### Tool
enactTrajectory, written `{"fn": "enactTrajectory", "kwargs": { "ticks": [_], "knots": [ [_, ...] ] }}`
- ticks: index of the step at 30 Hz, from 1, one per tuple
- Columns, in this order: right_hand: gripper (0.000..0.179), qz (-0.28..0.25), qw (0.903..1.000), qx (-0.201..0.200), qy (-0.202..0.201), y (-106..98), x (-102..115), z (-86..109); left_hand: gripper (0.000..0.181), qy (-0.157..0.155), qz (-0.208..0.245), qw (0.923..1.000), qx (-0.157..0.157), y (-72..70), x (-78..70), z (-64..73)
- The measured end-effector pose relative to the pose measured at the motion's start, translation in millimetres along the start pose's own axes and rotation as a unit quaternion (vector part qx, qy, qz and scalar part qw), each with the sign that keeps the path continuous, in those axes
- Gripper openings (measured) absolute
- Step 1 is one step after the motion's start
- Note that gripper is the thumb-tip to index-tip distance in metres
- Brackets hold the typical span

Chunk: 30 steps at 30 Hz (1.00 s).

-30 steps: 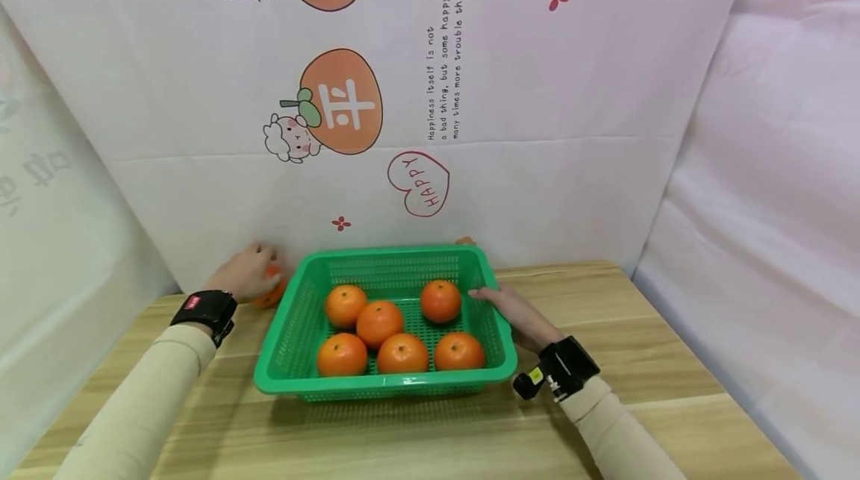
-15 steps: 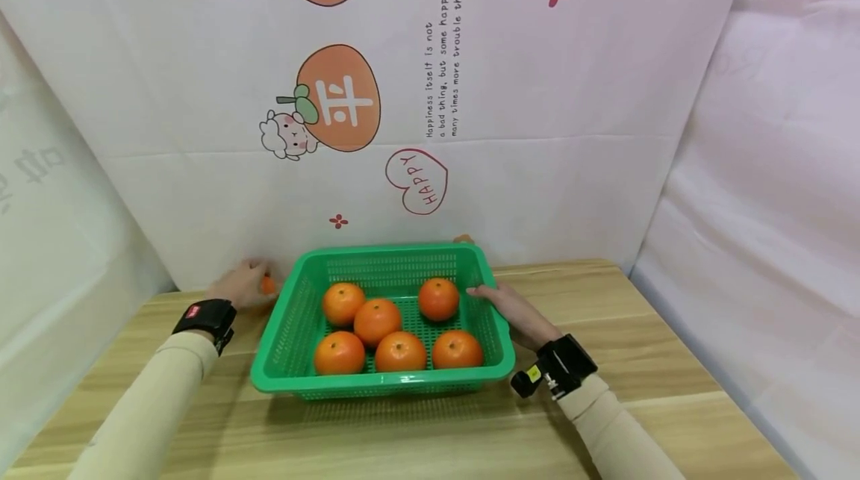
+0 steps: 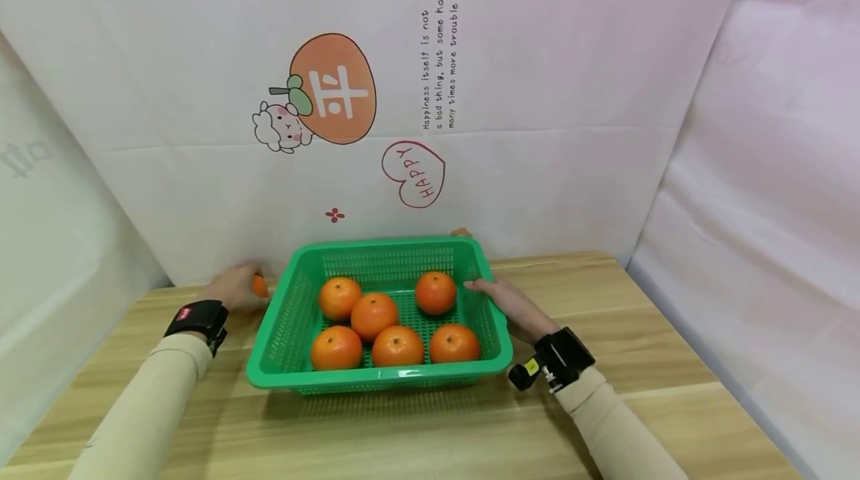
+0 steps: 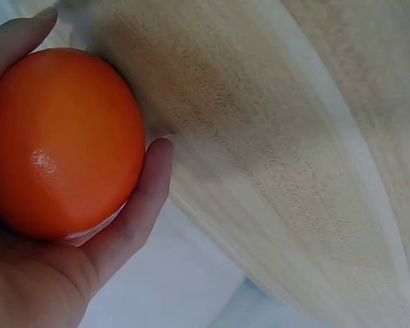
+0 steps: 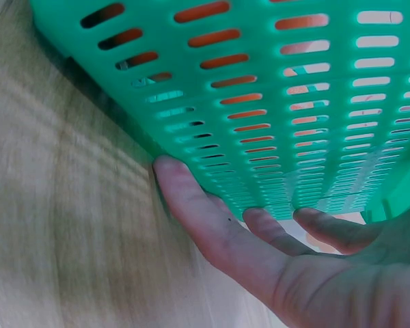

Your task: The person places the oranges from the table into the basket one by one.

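My left hand (image 3: 231,288) is left of the green basket, close to the back wall, and grips an orange (image 4: 65,143). In the left wrist view its thumb and fingers curl round opposite sides of the fruit, close over the wood. My right hand (image 3: 516,307) holds the right side of the green plastic basket (image 3: 376,378), thumb over the rim. From the right wrist view, the other fingers (image 5: 212,225) lie against the slotted outer wall near the tabletop. Several oranges (image 3: 374,316) sit inside, mostly toward the front and left, with one (image 3: 435,293) apart at the back right.
The basket stands on a wood-grain table (image 3: 457,435). A white printed cloth (image 3: 524,189) rises directly behind the table's back edge, and white sheets hang at the left and right (image 3: 759,241).
My left hand has come down from over the orange to its left side, fingers now wrapped round it. The head view has tilted down slightly; right hand and basket keep their places.
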State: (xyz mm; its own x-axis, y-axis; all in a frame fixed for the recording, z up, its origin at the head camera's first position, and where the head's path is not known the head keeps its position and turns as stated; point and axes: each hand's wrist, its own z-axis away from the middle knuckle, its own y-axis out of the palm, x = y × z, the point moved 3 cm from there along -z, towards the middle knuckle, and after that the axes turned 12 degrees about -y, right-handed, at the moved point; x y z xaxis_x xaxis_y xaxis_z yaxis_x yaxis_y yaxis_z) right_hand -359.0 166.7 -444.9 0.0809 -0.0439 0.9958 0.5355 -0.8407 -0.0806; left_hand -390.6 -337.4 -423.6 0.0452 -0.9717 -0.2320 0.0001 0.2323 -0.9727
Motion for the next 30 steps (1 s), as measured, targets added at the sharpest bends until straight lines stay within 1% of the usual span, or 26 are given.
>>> {"fn": "enactTrajectory", "kwargs": {
  "ticks": [8, 15, 18, 21, 24, 26, 30],
  "knots": [
    [0.075, 0.001, 1.0000, -0.001, -0.002, -1.7, -0.1, 0.6, 0.045, 0.006, -0.001, 0.9999, -0.014, 4.9, 1.7, -2.0],
    [0.074, -0.004, 1.0000, -0.001, -0.002, 0.1, -0.3, 0.6, 0.046, 0.015, -0.022, 0.9993, -0.026, 3.9, -0.2, 1.5],
    [0.075, -0.006, 1.0000, -0.002, -0.001, 0.3, 0.1, 0.5, 0.046, 0.021, -0.028, 0.9989, -0.031, 3.9, -2.0, 1.4],
    [0.075, -0.007, 1.0000, -0.005, -0.001, 0.3, 0.5, 0.9, 0.046, 0.036, -0.029, 0.9981, -0.039, 4.4, -1.6, -1.3],
    [0.075, -0.007, 0.9999, -0.008, 0.001, 0.4, -0.4, 1.1, 0.045, 0.044, -0.023, 0.9979, -0.041, 6.5, 2.1, -3.5],
    [0.074, -0.007, 0.9999, -0.010, 0.003, 1.0, -1.0, 1.2, 0.044, 0.043, -0.012, 0.9984, -0.035, 7.5, 5.3, -3.6],
    [0.074, -0.005, 0.9999, -0.014, 0.005, 2.2, -1.1, 0.5, 0.037, 0.037, 0.016, 0.9989, -0.023, 2.1, 7.4, 0.0]
  ]
}}
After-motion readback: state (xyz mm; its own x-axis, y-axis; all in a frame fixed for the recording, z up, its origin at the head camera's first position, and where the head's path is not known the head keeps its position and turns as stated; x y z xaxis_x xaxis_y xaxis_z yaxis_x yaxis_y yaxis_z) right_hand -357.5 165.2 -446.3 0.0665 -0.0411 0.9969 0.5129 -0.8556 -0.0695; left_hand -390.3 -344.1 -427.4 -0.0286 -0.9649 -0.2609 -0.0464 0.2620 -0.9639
